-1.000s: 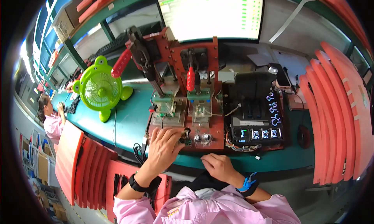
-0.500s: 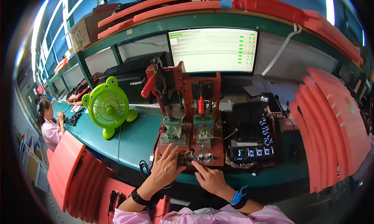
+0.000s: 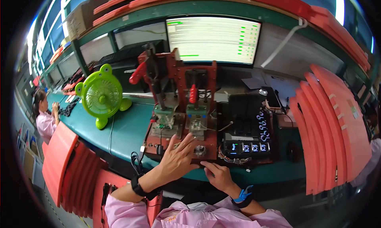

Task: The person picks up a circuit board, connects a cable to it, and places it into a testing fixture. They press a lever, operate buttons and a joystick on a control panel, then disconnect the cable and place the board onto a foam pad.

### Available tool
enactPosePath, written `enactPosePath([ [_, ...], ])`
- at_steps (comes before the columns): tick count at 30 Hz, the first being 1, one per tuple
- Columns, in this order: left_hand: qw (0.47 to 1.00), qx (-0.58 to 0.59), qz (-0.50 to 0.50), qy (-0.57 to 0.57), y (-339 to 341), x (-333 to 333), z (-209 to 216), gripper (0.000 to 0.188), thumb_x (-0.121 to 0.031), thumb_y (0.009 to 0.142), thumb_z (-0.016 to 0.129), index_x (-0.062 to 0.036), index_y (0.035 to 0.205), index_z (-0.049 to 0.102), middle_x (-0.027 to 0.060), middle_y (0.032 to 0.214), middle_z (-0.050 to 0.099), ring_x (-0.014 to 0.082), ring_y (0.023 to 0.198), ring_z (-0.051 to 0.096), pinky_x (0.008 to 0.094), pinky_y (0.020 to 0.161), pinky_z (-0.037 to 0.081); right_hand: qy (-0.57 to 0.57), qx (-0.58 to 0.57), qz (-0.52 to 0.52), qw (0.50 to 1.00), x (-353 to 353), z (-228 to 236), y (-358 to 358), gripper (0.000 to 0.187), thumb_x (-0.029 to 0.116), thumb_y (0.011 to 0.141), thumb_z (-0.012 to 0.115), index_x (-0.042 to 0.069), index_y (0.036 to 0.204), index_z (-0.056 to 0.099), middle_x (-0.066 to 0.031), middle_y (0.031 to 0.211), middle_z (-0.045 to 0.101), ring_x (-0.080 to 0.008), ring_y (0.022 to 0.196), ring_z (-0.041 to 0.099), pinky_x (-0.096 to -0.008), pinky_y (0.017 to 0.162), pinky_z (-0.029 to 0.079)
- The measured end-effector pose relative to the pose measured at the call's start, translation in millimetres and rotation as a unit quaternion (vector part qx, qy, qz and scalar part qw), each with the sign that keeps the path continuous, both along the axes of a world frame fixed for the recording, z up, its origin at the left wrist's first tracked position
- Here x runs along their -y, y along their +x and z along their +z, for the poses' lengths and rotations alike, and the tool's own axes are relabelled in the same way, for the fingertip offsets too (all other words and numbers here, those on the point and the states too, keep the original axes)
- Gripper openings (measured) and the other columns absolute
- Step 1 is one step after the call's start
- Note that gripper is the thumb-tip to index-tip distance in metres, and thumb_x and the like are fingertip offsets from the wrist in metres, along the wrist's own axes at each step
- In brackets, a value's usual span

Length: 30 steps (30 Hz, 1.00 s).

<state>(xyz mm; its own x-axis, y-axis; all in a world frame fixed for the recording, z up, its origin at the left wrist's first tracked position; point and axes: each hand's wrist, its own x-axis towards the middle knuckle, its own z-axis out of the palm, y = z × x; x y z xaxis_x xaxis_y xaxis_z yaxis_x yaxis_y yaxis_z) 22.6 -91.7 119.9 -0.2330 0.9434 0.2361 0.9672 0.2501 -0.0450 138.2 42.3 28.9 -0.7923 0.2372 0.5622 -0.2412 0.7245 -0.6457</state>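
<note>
The red fixture (image 3: 180, 71) stands on the green table (image 3: 135, 142). Over its near part, the left hand (image 3: 177, 158) reaches with fingers stretched out, empty; contact beneath is hidden. Nearer and right, the right hand (image 3: 219, 177) extends its index finger; whether its curled fingers grip anything, I cannot tell. Right is a black control box (image 3: 238, 147); left, a green fan (image 3: 102, 95); far, a lit monitor (image 3: 212, 39).

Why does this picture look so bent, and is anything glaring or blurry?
In the head view, fisheye distortion bows the green shelf beam and blackens the corners; there too, a ceiling light glares white, and the left hand's fingers look slightly soft.
</note>
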Motion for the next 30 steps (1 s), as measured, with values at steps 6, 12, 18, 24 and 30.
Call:
enactPosePath([
  [6,1.000,-0.008,0.005,-0.024,1,-12,14,0.057,-0.040,0.066,0.065,-0.0009,0.106,0.055,0.0054,0.131,0.036,0.0250,0.128,0.022,0.0523,0.097,0.021,-0.085,0.023,0.024,0.996,-23,-22,0,0.014,0.005,0.076,0.053,0.008,0.089,0.060,-0.0107,0.069,0.059,-0.0279,0.058,0.058,-0.0328,0.050,0.045],
  [12,0.995,-0.056,0.029,-0.077,-10,-8,22,0.063,-0.042,0.066,0.064,-0.0001,0.111,0.051,0.0081,0.132,0.034,0.0255,0.128,0.022,0.0514,0.097,0.021,-0.128,0.017,0.050,0.990,-33,-18,-6,0.011,0.005,0.076,0.054,0.006,0.085,0.061,-0.0103,0.067,0.059,-0.0231,0.054,0.057,-0.0302,0.048,0.043],
  [18,0.999,-0.019,-0.014,-0.048,-2,-39,27,0.069,-0.043,0.066,0.064,0.0031,0.115,0.047,0.0118,0.131,0.035,0.0260,0.128,0.022,0.0509,0.098,0.020,-0.121,0.028,0.040,0.991,-36,-17,1,0.012,0.005,0.076,0.055,0.006,0.085,0.062,-0.0101,0.067,0.060,-0.0214,0.052,0.057,-0.0288,0.046,0.042],
  [24,0.994,-0.035,-0.006,-0.108,-1,-42,26,0.073,-0.044,0.066,0.063,0.0059,0.116,0.045,0.0116,0.132,0.034,0.0259,0.128,0.021,0.0508,0.099,0.017,-0.133,0.016,0.053,0.990,-38,-22,-6,0.012,0.005,0.076,0.055,0.007,0.086,0.061,-0.0100,0.066,0.059,-0.0234,0.055,0.057,-0.0301,0.049,0.044],
  [30,0.975,-0.060,-0.061,-0.204,-1,-62,44,0.075,-0.044,0.067,0.062,0.0074,0.118,0.043,0.0100,0.134,0.031,0.0242,0.129,0.019,0.0495,0.101,0.014,-0.135,0.011,0.047,0.990,-50,-15,-7,0.011,0.007,0.075,0.053,0.007,0.085,0.059,-0.0097,0.066,0.059,-0.0266,0.058,0.058,-0.0347,0.051,0.046],
])
